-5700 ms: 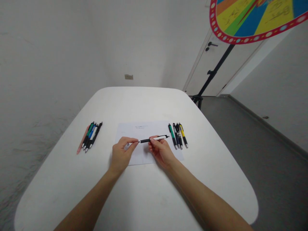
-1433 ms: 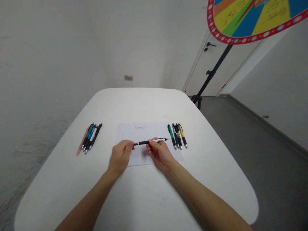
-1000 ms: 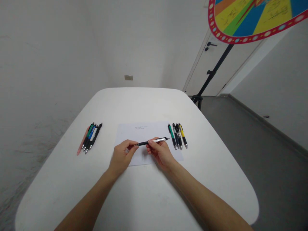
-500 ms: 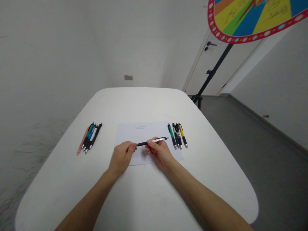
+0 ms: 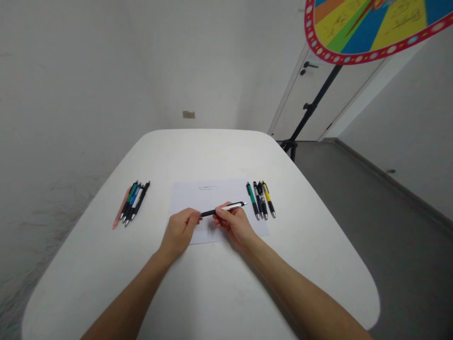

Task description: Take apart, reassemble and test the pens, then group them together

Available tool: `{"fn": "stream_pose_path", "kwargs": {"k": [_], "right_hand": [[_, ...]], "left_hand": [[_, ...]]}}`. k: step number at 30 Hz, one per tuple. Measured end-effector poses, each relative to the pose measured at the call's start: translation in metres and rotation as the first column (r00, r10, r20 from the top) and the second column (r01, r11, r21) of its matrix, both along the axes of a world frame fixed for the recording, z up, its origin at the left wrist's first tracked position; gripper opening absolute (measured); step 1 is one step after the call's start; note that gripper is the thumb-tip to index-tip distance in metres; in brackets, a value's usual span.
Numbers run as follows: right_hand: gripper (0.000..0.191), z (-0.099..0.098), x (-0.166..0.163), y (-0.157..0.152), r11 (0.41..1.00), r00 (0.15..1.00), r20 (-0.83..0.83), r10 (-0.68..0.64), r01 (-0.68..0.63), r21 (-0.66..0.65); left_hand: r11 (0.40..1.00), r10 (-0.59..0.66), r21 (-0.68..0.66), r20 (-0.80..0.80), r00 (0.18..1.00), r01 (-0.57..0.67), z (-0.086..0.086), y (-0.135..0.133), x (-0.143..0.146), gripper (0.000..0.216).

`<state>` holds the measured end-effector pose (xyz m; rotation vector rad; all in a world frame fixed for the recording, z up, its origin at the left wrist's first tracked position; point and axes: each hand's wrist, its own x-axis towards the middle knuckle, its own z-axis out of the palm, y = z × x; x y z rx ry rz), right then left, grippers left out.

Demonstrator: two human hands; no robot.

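The white desk (image 5: 208, 156), round-cornered, stands by a pale wall (image 5: 212, 61) — door (image 5: 339, 94), bright wheel (image 5: 364, 35) and grey floor (image 5: 354, 203) to the right. Over the paper (image 5: 201, 198) is the pen (image 5: 208, 213): left hand (image 5: 180, 232) fingers clamped at its black end, right hand (image 5: 236, 225) fingers pinching its barrel — more pens (image 5: 136, 203) lie either side.

The table (image 5: 212, 153) fills the centre and bottom of the frame, with a paper sheet (image 5: 187, 191) at its middle, one cluster of pens (image 5: 135, 200) well apart at centre left and another group of pens (image 5: 262, 200) along the sheet's right edge. Above the sheet, a click pen (image 5: 234, 206) spans from the left hand (image 5: 179, 231) to the right hand (image 5: 236, 225). At upper right, a prize wheel (image 5: 364, 38) tops a stand (image 5: 320, 97) before a door (image 5: 341, 104), beyond the table.
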<state>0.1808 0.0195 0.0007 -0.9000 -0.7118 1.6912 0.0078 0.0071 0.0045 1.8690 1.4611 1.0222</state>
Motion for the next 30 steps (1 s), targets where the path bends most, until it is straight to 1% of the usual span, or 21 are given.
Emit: {"fn": "stream_pose_path", "kwargs": {"k": [1, 5, 7, 9, 14, 16, 20, 22, 25, 27, 29, 30], "right_hand": [[0.033, -0.0003, 0.0001, 0.0000, 1.000, 1.000, 0.003, -0.003, 0.003, 0.001], [0.032, -0.0006, 0.0008, 0.0002, 1.000, 1.000, 0.005, -0.011, 0.011, 0.012], [0.032, -0.0001, 0.0008, 0.0001, 1.000, 1.000, 0.007, -0.005, 0.005, 0.015], [0.032, 0.0003, 0.0006, -0.0001, 1.000, 1.000, 0.007, -0.005, 0.005, 0.016], [0.029, 0.0002, 0.0004, -0.0006, 1.000, 1.000, 0.008, -0.010, 0.009, 0.015], [0.030, -0.0001, 0.0007, -0.0004, 1.000, 1.000, 0.019, -0.011, 0.011, 0.011], [0.032, 0.0000, 0.0011, 0.0003, 1.000, 1.000, 0.027, -0.015, 0.015, 0.012], [0.032, 0.0005, 0.0011, 0.0005, 1.000, 1.000, 0.023, -0.010, 0.010, 0.014], [0.032, 0.0016, 0.0011, 0.0005, 1.000, 1.000, 0.017, -0.011, 0.010, 0.019], [0.032, 0.0020, 0.0009, 0.0005, 1.000, 1.000, 0.014, -0.016, 0.015, 0.019], [0.033, 0.0018, 0.0007, 0.0007, 1.000, 1.000, 0.018, -0.017, 0.017, 0.020], [0.033, 0.0016, 0.0006, 0.0008, 1.000, 1.000, 0.023, -0.017, 0.016, 0.020]], "left_hand": [[1.000, 0.005, 0.007, -0.010, 1.000, -0.005, 0.0001, 0.0001, -0.0004, 0.036], [0.997, 0.027, 0.071, 0.016, 0.999, -0.028, -0.0025, 0.0002, -0.0013, 0.016], [0.995, 0.041, 0.087, 0.044, 0.998, -0.045, -0.0042, 0.0005, -0.0012, 0.016], [0.996, 0.049, 0.073, 0.060, 0.997, -0.053, -0.0047, 0.0009, -0.0010, 0.021], [1.000, -0.010, -0.006, 0.001, 1.000, 0.010, -0.0024, 0.0014, -0.0006, 0.036], [1.000, -0.014, 0.004, -0.022, 1.000, 0.014, -0.0022, 0.0010, -0.0010, 0.031], [0.996, 0.012, 0.090, -0.013, 1.000, -0.010, -0.0041, -0.0007, -0.0025, 0.015], [0.992, 0.027, 0.121, 0.000, 1.000, -0.026, -0.0051, -0.0012, -0.0026, 0.012], [0.993, 0.043, 0.105, 0.014, 0.999, -0.044, -0.0051, -0.0009, -0.0018, 0.021], [0.997, 0.016, 0.070, -0.001, 1.000, -0.016, -0.0044, -0.0002, -0.0010, 0.024], [0.999, -0.019, 0.047, -0.035, 0.999, 0.020, -0.0035, 0.0006, -0.0006, 0.034], [0.998, -0.025, 0.049, -0.051, 0.998, 0.027, -0.0031, 0.0008, -0.0006, 0.035]]}}
